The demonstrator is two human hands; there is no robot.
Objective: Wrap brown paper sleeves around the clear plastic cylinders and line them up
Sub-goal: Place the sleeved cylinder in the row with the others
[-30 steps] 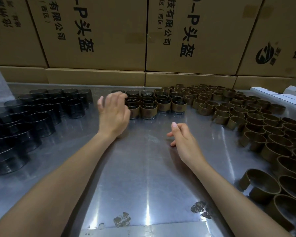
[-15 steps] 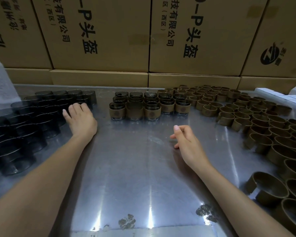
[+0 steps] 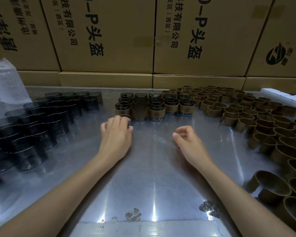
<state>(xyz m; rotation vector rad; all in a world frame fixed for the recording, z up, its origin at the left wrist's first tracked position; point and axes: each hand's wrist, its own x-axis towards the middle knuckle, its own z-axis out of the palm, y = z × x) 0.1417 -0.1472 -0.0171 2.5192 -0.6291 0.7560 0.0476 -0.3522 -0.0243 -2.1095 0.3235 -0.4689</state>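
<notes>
Several bare clear cylinders (image 3: pixel 41 120) stand packed together on the left of the metal table (image 3: pixel 143 177). Wrapped cylinders (image 3: pixel 156 111) with brown sleeves stand in rows at the back middle. Loose brown paper sleeves (image 3: pixel 246 117) cover the right side. My left hand (image 3: pixel 115 134) grips one clear cylinder (image 3: pixel 126 116) from above, just in front of the wrapped rows' left end; the hand hides most of it. My right hand (image 3: pixel 189 141) hovers over the table's middle, fingers loosely curled and holding nothing.
Large printed cardboard boxes (image 3: pixel 109 40) form a wall behind the table. A white plastic bag (image 3: pixel 3 82) sits at the far left. Small white boxes (image 3: pixel 284 95) lie at the back right. Worn dark spots (image 3: pixel 133 214) mark the table's front edge.
My left hand went from the wrapped rows to the bare cylinders on the left and came back toward the middle gripping one. My right hand stayed nearly still.
</notes>
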